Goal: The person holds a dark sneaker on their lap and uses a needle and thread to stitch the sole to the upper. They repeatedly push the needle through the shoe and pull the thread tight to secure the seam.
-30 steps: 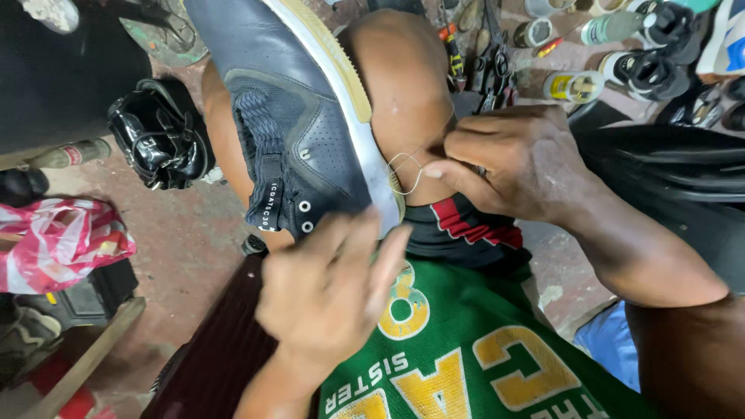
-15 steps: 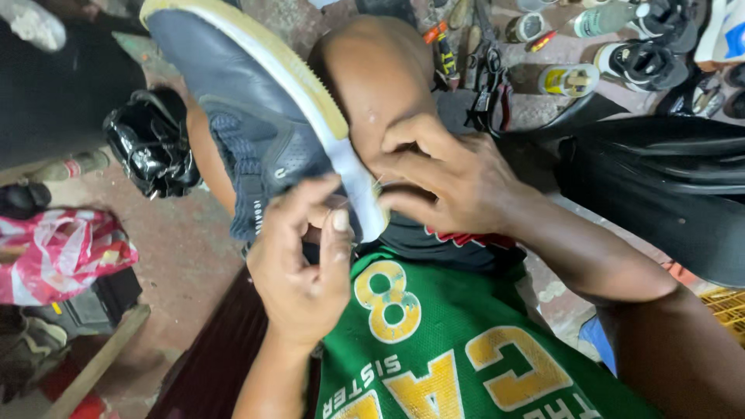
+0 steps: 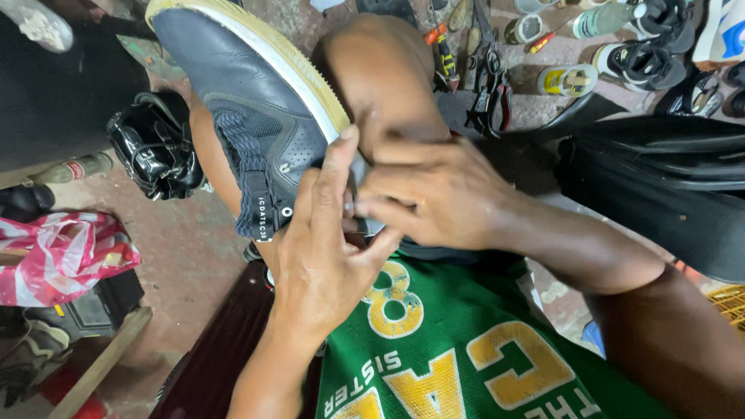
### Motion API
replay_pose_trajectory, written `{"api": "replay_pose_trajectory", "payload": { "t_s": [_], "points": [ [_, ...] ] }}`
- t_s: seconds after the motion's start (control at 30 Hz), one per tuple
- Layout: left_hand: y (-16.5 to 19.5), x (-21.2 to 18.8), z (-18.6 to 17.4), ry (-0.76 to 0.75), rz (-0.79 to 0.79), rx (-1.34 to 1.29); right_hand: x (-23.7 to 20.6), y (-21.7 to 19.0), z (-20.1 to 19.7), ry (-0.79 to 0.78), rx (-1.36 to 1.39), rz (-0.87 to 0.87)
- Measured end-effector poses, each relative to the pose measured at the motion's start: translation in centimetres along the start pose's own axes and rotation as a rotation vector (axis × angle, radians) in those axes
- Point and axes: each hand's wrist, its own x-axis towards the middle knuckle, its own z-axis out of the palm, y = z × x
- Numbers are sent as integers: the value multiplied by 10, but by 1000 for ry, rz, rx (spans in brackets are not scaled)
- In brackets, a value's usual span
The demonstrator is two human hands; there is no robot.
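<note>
A dark navy shoe [image 3: 256,116] with a white and yellowed sole lies toe-away across my thighs, resting against my bare knee [image 3: 380,70]. My left hand [image 3: 326,256] grips its heel from below, the forefinger stretched up along the sole's edge. My right hand [image 3: 434,194] comes in from the right and pinches the sole's rim at the heel, fingertips touching the left forefinger. Whatever small thing the fingertips may hold is hidden. I wear a green jersey [image 3: 466,349] with yellow lettering.
On the floor at left are a glossy black bag [image 3: 155,147], a bottle [image 3: 74,167], a red-and-white plastic bag [image 3: 62,256] and a wooden stick [image 3: 93,365]. Beyond the knee lie pliers [image 3: 485,77], a glue tin [image 3: 566,77] and black sandals [image 3: 644,54]. A large black bag [image 3: 660,171] sits at right.
The shoe has shifted up and left across my legs. My left hand rose to clasp the heel, and my right hand closed in on it. The thread loop seen earlier no longer shows.
</note>
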Motion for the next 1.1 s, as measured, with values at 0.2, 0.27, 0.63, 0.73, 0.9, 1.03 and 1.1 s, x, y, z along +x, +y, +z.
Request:
{"api": "replay_pose_trajectory", "payload": {
  "t_s": [0.2, 0.27, 0.63, 0.73, 0.9, 1.03, 1.1],
  "points": [
    [-2, -3, 0, 42, 21, 10, -39, 107, -67, 192, 238, 365],
    [-3, -4, -3, 8, -40, -16, -49, 152, -101, 126, -527, 779],
    [-5, 9, -10, 55, 101, -12, -44, 37, -6, -201, -367, 176],
    [-7, 4, -8, -10, -41, -26, -30, 8, 15, -22, 23, 124],
    [-24, -24, -21, 261, 316, 52, -29, 2, 13, 154, 425, 314],
    [-36, -52, -15, 628, 110, -13, -31, 10, -5, 353, 871, 351],
    [-45, -58, -14, 516, 31, 118, -29, 9, -11, 307, 959, 356]
  ]
}}
